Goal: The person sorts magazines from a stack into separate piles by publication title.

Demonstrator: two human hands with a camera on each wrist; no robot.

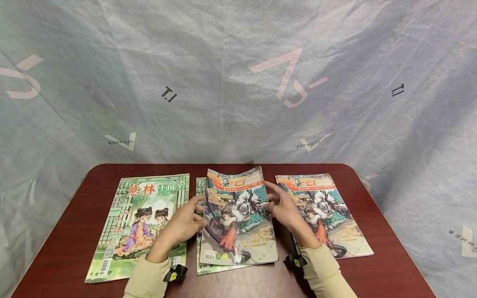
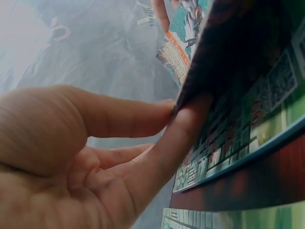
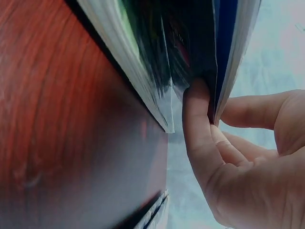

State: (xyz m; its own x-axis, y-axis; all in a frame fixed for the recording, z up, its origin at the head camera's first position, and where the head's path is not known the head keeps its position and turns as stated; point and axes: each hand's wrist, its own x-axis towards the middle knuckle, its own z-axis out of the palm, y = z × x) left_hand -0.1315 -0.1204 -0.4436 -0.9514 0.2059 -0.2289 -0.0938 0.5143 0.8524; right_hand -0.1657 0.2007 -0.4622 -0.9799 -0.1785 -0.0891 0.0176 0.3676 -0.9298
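Observation:
Both hands hold a comic magazine (image 1: pixel 238 223) with a red-gloved figure on its cover, over a green magazine (image 1: pixel 214 270) at the middle of the table. My left hand (image 1: pixel 184 223) pinches its left edge; in the left wrist view the thumb (image 2: pixel 128 117) is on the cover side and the index finger goes underneath. On the opposite edge, my right hand (image 1: pixel 285 209) pinches likewise. A gap shows between the held magazine and the green one in the right wrist view, with a fingertip (image 3: pixel 198 95) in it. The comic's top edge bows slightly.
Left of the hands lies another green magazine (image 1: pixel 149 207) with two cartoon children on it. A second comic magazine (image 1: pixel 331 207) with the same cover lies at the right, partly behind the right forearm. The dark red table (image 1: pixel 372 231) ends at a grey printed cloth (image 1: pixel 223 103).

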